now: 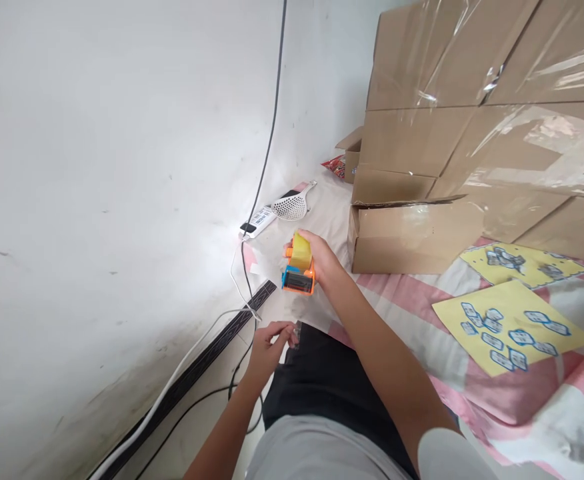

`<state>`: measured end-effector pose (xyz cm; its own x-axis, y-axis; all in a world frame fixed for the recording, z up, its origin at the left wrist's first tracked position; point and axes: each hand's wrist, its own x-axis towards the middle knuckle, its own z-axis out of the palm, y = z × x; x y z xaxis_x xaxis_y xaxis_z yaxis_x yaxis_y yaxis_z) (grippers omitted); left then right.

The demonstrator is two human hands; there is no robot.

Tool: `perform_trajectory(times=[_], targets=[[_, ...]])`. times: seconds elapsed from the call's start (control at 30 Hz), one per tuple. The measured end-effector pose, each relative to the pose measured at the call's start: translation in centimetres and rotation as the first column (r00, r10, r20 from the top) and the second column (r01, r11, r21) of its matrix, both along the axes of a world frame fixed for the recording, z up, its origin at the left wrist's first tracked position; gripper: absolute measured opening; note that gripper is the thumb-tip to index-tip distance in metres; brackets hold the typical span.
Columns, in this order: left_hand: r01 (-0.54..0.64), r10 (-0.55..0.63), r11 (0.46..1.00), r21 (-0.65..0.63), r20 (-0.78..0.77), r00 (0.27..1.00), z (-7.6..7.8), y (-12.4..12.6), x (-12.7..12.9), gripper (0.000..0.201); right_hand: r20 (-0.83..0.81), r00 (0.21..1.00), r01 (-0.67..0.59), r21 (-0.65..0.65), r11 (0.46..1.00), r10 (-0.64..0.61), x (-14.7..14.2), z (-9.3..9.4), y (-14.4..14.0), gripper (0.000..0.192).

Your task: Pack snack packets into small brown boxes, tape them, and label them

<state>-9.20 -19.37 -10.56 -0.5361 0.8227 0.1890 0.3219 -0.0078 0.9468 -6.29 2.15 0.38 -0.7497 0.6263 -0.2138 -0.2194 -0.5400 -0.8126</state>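
Observation:
My right hand (319, 257) is wrapped round a tape dispenser (299, 267) with an orange frame, a yellowish roll, a blue part and a dark flat face toward me. It is held out over the edge of the bedding, beside the wall. Lower down and nearer my body, my left hand (275, 340) is closed in a pinch. A small clear piece of film, seemingly tape (297, 335), shows at its fingertips in front of my dark trousers. The two hands are apart.
Stacked taped cardboard boxes (422, 133) stand on the bedding, with an open-topped carton (402, 237) before them. Yellow sheets (502, 313) bear small packets. A white slotted skimmer (292, 207) and a power strip (258, 221) lie by the wall. Cables (275, 107) hang and trail at left.

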Motion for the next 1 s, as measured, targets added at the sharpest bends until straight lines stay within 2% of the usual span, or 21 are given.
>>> perform_trajectory(times=[0.07, 0.17, 0.23, 0.33, 0.47, 0.63, 0.87, 1.0], targets=[[0.022, -0.022, 1.000, 0.007, 0.010, 1.000, 1.7, -1.7, 0.5, 0.025, -0.007, 0.996, 0.089, -0.036, 0.995, -0.090, 0.2, 1.2, 0.3, 0.023], [0.070, -0.070, 0.997, 0.011, 0.010, 0.997, 4.2, -3.3, 1.0, 0.024, -0.027, 0.979, 0.202, 0.071, 0.977, -0.200, 0.5, 2.8, 0.6, 0.022], [0.086, -0.085, 0.996, 0.011, -0.029, 0.996, 5.5, -3.5, 1.1, 0.025, -0.022, 0.978, 0.209, 0.122, 0.970, -0.208, 0.7, 3.5, 0.7, 0.023], [0.088, -0.089, 0.996, -0.007, -0.073, 0.993, 6.6, -3.2, 1.3, 0.027, -0.004, 0.978, 0.208, 0.157, 0.965, -0.210, 1.0, 4.1, 0.8, 0.026], [0.092, -0.092, 0.993, -0.077, 0.002, 0.996, 6.9, -3.3, 1.9, 0.030, -0.002, 0.975, 0.217, 0.174, 0.960, -0.220, 1.3, 3.9, 0.9, 0.024], [0.101, -0.082, 0.987, -0.122, 0.153, 0.985, 6.2, -3.8, 2.6, 0.032, -0.027, 0.977, 0.210, 0.248, 0.946, -0.210, 1.4, 3.0, 0.8, 0.023], [0.027, -0.008, 0.988, -0.150, 0.125, 0.992, 5.7, -3.6, 2.6, 0.031, -0.032, 0.984, 0.177, 0.239, 0.955, -0.174, 1.5, 3.1, 1.6, 0.020], [0.057, -0.036, 0.982, -0.177, 0.120, 0.992, 5.4, -2.8, 2.8, 0.033, -0.007, 0.989, 0.148, 0.189, 0.971, -0.149, 2.0, 3.0, 2.4, 0.022]])
